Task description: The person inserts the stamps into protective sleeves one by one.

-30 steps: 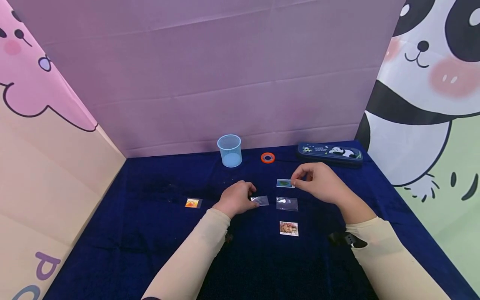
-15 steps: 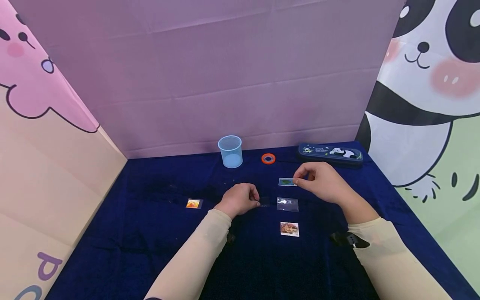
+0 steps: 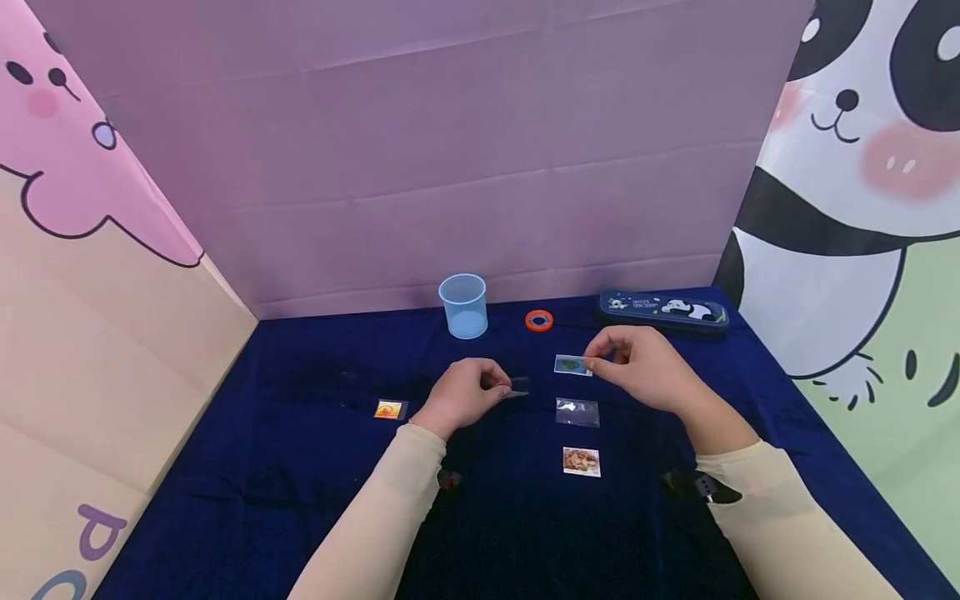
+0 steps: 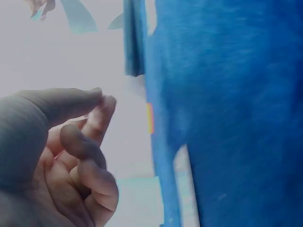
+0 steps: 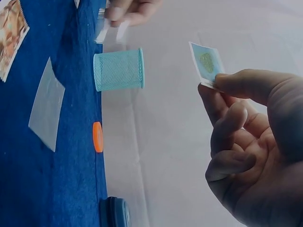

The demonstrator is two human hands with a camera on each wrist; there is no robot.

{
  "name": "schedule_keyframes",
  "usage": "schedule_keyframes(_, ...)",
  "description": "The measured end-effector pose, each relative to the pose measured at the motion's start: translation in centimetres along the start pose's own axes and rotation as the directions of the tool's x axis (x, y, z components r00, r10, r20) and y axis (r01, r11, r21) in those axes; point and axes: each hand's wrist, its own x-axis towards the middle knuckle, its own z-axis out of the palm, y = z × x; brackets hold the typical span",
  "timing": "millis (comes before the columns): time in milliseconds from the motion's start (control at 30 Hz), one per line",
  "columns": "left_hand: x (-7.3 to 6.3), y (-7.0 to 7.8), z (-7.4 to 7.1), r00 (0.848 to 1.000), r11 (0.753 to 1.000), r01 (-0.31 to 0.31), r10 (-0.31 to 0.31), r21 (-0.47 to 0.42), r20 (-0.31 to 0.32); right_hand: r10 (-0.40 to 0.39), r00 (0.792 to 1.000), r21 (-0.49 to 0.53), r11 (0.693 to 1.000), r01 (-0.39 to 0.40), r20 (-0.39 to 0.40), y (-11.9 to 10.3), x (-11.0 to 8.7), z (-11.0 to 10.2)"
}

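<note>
My left hand (image 3: 465,396) pinches a small clear plastic bag (image 3: 517,387) between thumb and forefinger, over the dark blue cloth. In the left wrist view the thumb and forefinger tips meet, the bag hardly visible there. My right hand (image 3: 641,367) pinches the right end of a small card (image 3: 570,365) with a green shape on a blue ground. The right wrist view shows this card (image 5: 206,61) held up at the thumb tip. Below it, a second clear bag (image 3: 577,412) lies flat, and a brownish picture card (image 3: 582,462) lies nearer me.
An orange-yellow picture in a clear sleeve (image 3: 389,409) lies to the left. At the back stand a light blue mesh cup (image 3: 463,308), an orange tape roll (image 3: 538,321) and a navy panda pencil case (image 3: 663,313). A purple cloth wall (image 3: 480,167) closes the back.
The left hand has raised the small bag off the cloth, moving slightly up and left, and the bag has tilted. The right hand with its card has barely moved.
</note>
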Motion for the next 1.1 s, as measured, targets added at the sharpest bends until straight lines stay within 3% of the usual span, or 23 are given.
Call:
schedule_keyframes(233,-1.5,0.7,-3.0,0.985,0.99,-0.099,0.083,-0.103,-0.151,-0.03,0.999,0.02,0.999,0.031,-0.04,-0.9,-0.4,0.2)
schedule_keyframes(567,-3.8,2.0,-6.5,0.949,0.963,-0.221,0.176,-0.155,-0.26,-0.056,0.993,0.02,0.998,0.059,-0.108,-2.1,-1.0,0.7)
schedule_keyframes(867,-5.7,3.8,-8.2,0.916,0.934,-0.294,0.215,-0.203,-0.338,-0.102,0.983,0.026,0.994,0.107,-0.151,-3.6,-1.3,1.0)
schedule_keyframes(1100,-6.3,4.5,-8.8,0.899,0.914,-0.33,0.227,-0.237,-0.375,-0.169,0.968,0.033,0.983,0.178,-0.188,-5.3,-0.6,1.1)
